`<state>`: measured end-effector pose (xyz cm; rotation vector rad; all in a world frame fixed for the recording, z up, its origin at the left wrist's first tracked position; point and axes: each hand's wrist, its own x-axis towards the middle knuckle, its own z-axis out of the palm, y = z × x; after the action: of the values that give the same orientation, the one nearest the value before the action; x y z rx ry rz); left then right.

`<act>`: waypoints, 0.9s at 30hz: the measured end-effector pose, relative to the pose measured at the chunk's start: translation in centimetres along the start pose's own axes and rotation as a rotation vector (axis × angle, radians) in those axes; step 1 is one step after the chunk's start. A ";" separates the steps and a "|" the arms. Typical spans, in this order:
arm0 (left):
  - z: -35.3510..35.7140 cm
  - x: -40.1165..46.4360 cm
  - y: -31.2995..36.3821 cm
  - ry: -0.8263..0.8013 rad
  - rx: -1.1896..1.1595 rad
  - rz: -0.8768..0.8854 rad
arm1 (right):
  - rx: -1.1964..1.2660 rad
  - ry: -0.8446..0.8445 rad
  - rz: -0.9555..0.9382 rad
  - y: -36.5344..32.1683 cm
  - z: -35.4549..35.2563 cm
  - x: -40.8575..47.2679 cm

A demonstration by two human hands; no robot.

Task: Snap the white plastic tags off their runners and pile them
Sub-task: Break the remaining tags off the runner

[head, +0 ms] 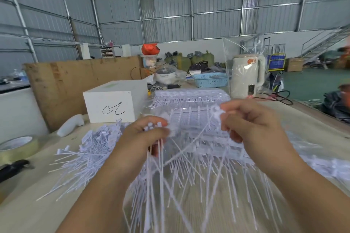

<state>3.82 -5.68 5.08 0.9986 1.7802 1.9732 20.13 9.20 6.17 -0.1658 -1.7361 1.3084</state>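
Above the wooden table (28, 212) both my hands hold white plastic tags. My left hand (140, 138) grips a bunch of loose tags (156, 166) whose heads stick up between the fingers and whose tails hang down. My right hand (251, 121) pinches the head end of a runner of tags (197, 136) that sags leftward toward my left hand. A pile of separated tags (89, 149) lies on the table to the left. Under my hands lies a spread of tag sheets (208, 157), and a stack of more sheets (191, 98) sits behind them.
A white box (113, 104) with a pen scrawl stands at back left, against a cardboard panel (72, 81). A tape roll (17, 147) and a black tool (13, 168) lie at the left edge. A white kettle (246, 75) and blue basket (211, 80) stand behind.
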 end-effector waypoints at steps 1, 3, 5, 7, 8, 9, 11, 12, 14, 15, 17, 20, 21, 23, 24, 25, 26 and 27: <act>0.2 -0.2 0.0 -0.085 0.040 -0.004 | 0.006 -0.101 0.072 0.1 -0.1 0.0; 0.7 -0.6 -0.1 -0.197 0.105 0.007 | -0.034 -0.306 0.155 0.4 0.0 0.0; 1.3 -1.1 0.0 -0.290 0.107 0.028 | -0.045 -0.432 0.199 0.6 0.1 -0.1; 1.6 -1.4 0.3 -0.382 0.085 0.060 | -0.037 -0.512 0.243 0.6 0.2 -0.2; 1.7 -1.6 0.4 -0.420 0.077 0.081 | -0.031 -0.541 0.259 0.6 0.3 -0.1; 1.7 -1.6 0.5 -0.452 0.074 0.098 | -0.026 -0.558 0.268 0.6 0.2 -0.1; 1.6 -1.7 0.6 -0.501 0.069 0.115 | -0.044 -0.577 0.272 0.6 0.1 0.0; 1.5 -1.7 0.7 -0.516 0.065 0.117 | -0.059 -0.584 0.270 0.6 0.2 0.0; 1.3 -1.7 0.8 -0.520 0.064 0.116 | -0.088 -0.575 0.270 0.7 0.2 0.0; 1.3 -1.7 0.7 -0.513 0.063 0.115 | -0.095 -0.556 0.275 0.7 0.2 0.0; 1.2 -1.7 0.6 -0.496 0.063 0.118 | -0.106 -0.518 0.285 0.9 0.1 0.0; 1.2 -1.6 0.5 -0.498 0.061 0.108 | -0.128 -0.496 0.301 1.1 0.2 0.0; 1.1 -1.6 0.5 -0.504 0.058 0.108 | -0.124 -0.493 0.300 1.1 0.2 0.0; 1.1 -1.6 0.5 -0.508 0.049 0.112 | -0.091 -0.483 0.292 1.1 0.2 0.1; 1.2 -1.6 0.5 -0.497 0.059 0.114 | -0.088 -0.475 0.284 1.2 0.2 0.0; 1.3 -1.5 0.3 -0.479 0.083 0.114 | -0.103 -0.467 0.275 1.3 0.3 0.0; 1.5 -1.5 0.2 -0.469 0.112 0.114 | -0.120 -0.465 0.267 1.3 0.3 -0.1; 1.7 -1.5 0.1 -0.474 0.134 0.117 | -0.124 -0.466 0.260 1.5 0.4 -0.1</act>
<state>6.01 -5.41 4.75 1.4969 1.6252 1.5176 19.31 9.47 4.86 -0.1705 -2.2522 1.5121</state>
